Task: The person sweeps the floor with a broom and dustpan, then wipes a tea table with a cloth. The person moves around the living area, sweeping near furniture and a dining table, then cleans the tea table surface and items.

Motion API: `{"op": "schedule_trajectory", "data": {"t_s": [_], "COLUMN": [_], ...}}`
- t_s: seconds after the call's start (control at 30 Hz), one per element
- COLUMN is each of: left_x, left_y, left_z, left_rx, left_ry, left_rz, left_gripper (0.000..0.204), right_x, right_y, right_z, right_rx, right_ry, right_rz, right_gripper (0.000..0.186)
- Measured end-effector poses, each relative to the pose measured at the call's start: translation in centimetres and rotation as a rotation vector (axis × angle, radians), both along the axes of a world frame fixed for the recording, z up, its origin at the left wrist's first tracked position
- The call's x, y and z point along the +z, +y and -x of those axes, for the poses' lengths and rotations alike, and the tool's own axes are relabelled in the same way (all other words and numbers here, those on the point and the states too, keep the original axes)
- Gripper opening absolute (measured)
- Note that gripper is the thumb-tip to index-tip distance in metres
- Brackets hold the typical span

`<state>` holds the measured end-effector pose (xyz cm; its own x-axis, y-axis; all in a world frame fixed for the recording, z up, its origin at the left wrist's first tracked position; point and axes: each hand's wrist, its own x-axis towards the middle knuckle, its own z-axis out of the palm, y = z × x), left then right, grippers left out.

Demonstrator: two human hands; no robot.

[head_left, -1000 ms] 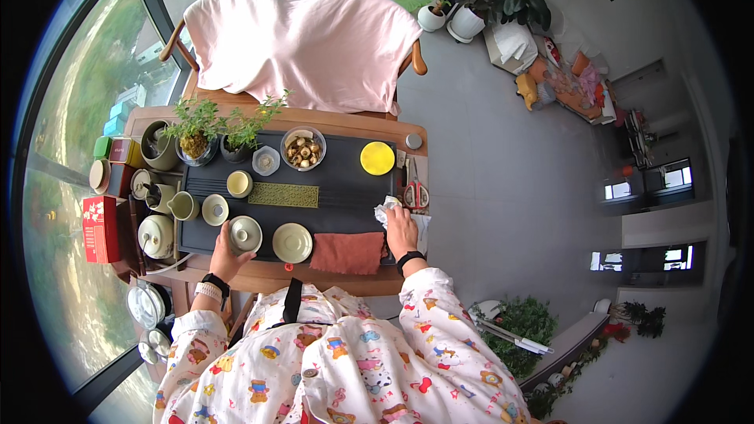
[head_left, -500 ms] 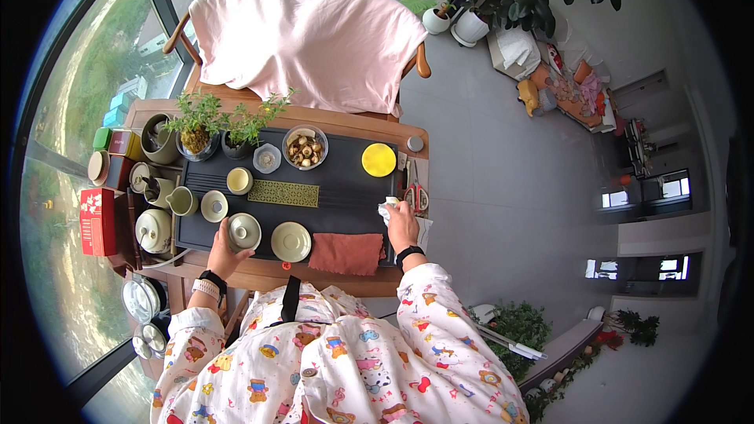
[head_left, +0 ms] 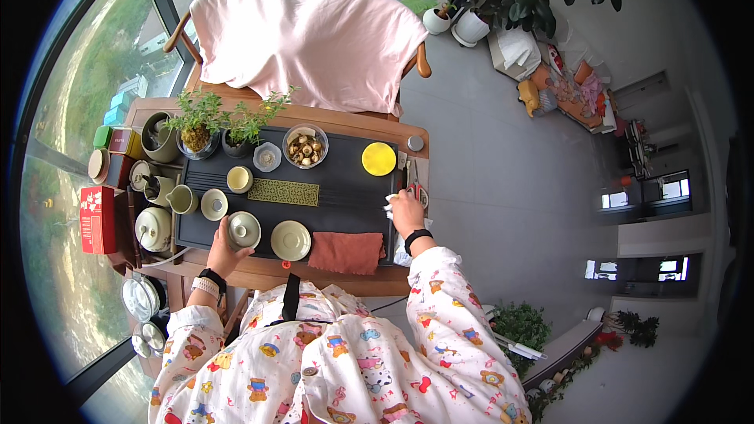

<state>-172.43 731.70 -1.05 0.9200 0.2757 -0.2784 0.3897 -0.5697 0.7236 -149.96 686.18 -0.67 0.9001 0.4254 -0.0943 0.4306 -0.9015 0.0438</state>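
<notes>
A pale lidded tea bowl, a gaiwan (head_left: 244, 229), stands at the near left of the black tea tray (head_left: 345, 216). My left hand (head_left: 225, 246) is closed round its left and near side. Over the tray's right edge, my right hand (head_left: 408, 216) pinches a small crumpled white piece (head_left: 389, 203), tissue or wrapper, largely hidden by the fingers. Just beyond that hand lie red-handled scissors (head_left: 419, 191). Right of the gaiwan sit a pale saucer (head_left: 290, 241) and a folded reddish-brown cloth (head_left: 346, 253).
A pitcher (head_left: 182, 199), a strainer cup (head_left: 214, 205) and a yellow cup (head_left: 239, 180) stand on the left. Farther back are potted plants (head_left: 198, 127), a tub of brown pieces (head_left: 305, 147) and a yellow disc (head_left: 378, 159). A teapot (head_left: 153, 230) stands beside the tray.
My right hand has shifted a little to the right and nearer the scissors, still pinching the white piece. My left hand remains at the gaiwan.
</notes>
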Motion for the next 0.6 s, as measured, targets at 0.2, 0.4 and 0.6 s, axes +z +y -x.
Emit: {"op": "schedule_trajectory", "data": {"t_s": [0.2,0.4,0.6], "left_x": [-0.2,0.0,0.3], "left_y": [-0.1,0.0,0.0], "left_z": [0.3,0.3,0.1], "left_rx": [0.0,-0.006,-0.021], "left_ry": [-0.027,-0.011,0.003], "left_rz": [-0.005,-0.011,-0.051], "left_gripper": [0.117,0.117,0.116], "right_x": [-0.3,-0.8,-1.2], "right_y": [-2.2,0.5,1.6], "right_z": [-0.9,-0.3,-1.5], "right_rx": [-0.426,-0.209,-0.228], "right_ry": [0.046,0.105,0.09], "right_rz": [-0.46,-0.35,-0.206], "right_gripper": [0.013,0.012,0.009]}}
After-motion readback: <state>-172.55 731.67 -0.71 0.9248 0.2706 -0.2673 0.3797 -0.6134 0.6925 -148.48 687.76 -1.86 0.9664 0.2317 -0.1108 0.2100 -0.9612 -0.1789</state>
